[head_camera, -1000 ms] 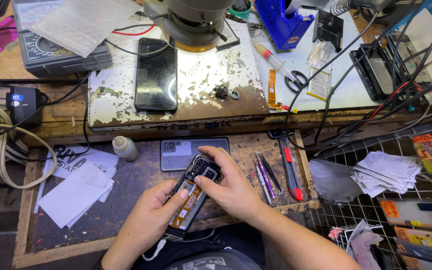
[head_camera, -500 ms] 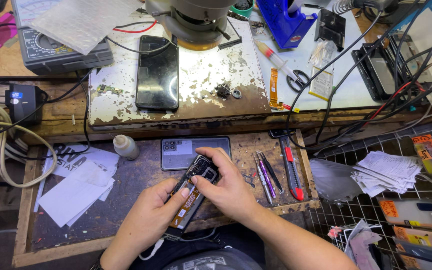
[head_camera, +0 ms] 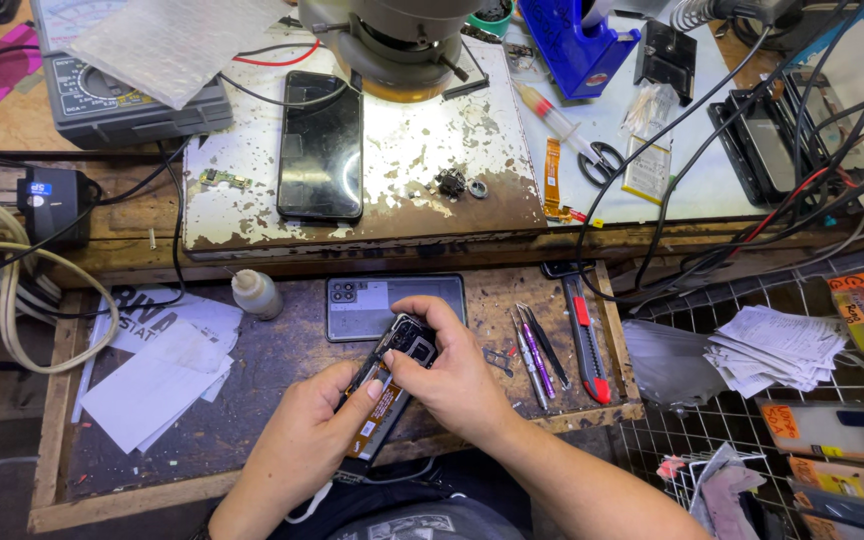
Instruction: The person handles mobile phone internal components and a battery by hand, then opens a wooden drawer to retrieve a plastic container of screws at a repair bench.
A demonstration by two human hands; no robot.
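The opened phone (head_camera: 389, 385) sits low in the middle of the view over the brown work tray (head_camera: 282, 400), its long axis running from about 7 o'clock up to 1 o'clock, camera end uppermost and exposed insides facing up. The left hand (head_camera: 314, 425) cups its lower half with fingers curled underneath. The right hand (head_camera: 452, 365) closes around the upper end, thumb pressing on the inner board; a grey back cover (head_camera: 367, 305) lies just beyond at 12 o'clock.

Both hands are gripping the opened phone (head_camera: 389, 385) over the bench (head_camera: 282, 420): left hand (head_camera: 307, 435) supporting underneath, right hand (head_camera: 457, 375) pinching its camera end.
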